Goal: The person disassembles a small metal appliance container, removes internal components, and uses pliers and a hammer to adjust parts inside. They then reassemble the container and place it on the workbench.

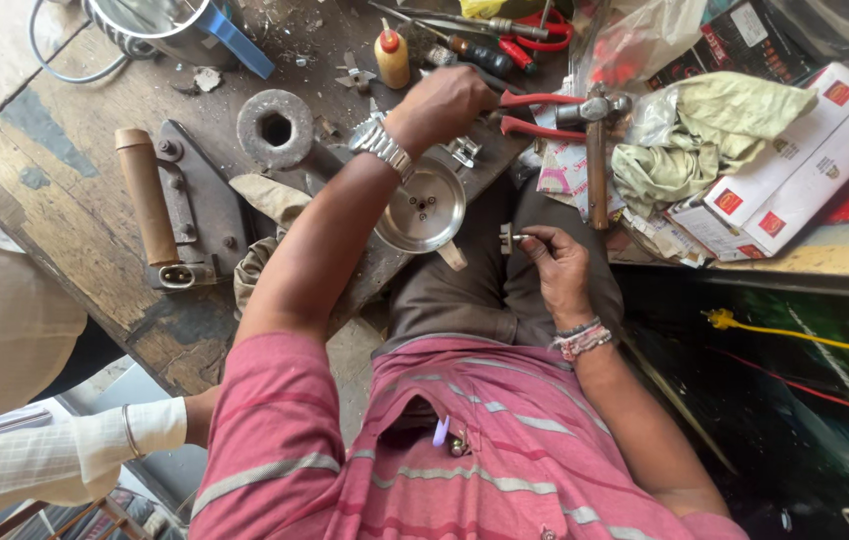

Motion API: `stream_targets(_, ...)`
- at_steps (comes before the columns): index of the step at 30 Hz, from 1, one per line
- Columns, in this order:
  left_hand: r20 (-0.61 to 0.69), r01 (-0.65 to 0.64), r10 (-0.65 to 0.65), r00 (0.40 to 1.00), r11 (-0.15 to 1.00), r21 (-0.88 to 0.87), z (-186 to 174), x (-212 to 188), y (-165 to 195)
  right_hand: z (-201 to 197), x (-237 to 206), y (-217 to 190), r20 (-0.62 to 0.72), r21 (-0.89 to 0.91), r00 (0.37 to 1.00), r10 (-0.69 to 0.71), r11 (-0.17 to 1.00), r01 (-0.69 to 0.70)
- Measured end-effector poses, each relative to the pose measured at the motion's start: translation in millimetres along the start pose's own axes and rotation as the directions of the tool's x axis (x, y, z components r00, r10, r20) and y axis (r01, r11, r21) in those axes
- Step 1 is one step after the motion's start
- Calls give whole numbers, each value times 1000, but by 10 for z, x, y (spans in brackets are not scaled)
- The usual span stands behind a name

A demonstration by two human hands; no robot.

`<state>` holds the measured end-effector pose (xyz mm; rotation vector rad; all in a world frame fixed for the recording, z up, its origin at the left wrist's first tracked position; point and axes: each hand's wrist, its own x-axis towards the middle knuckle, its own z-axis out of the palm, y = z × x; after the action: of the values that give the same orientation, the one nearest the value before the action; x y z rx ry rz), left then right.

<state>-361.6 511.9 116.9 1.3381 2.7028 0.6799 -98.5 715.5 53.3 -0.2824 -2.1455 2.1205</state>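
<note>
Fingers (541, 240) of my right hand (556, 272) pinch a small metal fitting (507, 238) over my lap. Left hand (441, 105), fist closed, grips red-handled pliers (534, 112) far on the workbench (64, 210). I'd keep that fitting steady and bring the pliers in slowly.

Desk (64, 200) crowded: iron (179, 205), metal ring (275, 127), round lid (426, 208), pliers (534, 112), hammer (596, 150), cloth (714, 130), boxes (804, 150) block passage. Free gap over lap, between lid and right hand (556, 272).

light: bright daylight | shadows: soft | glare: metal lid (426, 207) | edges: wide-angle bend
</note>
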Motion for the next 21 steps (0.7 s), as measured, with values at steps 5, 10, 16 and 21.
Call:
stream_targets(5, -196, -46, 89, 977, 976, 214, 140, 123, -174, -14, 103, 67, 51, 18, 999, -10, 1000, 9)
stream_targets(10, -361, 42, 13, 932, 988, 145, -130, 37, 174, 94, 90, -59, 39, 25, 998, 46, 999, -47)
stream_targets(16, -409, -79, -181, 894, 837, -541, -426, -956, 1007, 278, 187, -662, 13, 138, 999, 49, 989, -50)
stream_targets(21, -411, -106, -310, 857, 675, -731, -501, -1477, 1302, 685, 459, -1087, 148, 68, 986, 72, 994, -83)
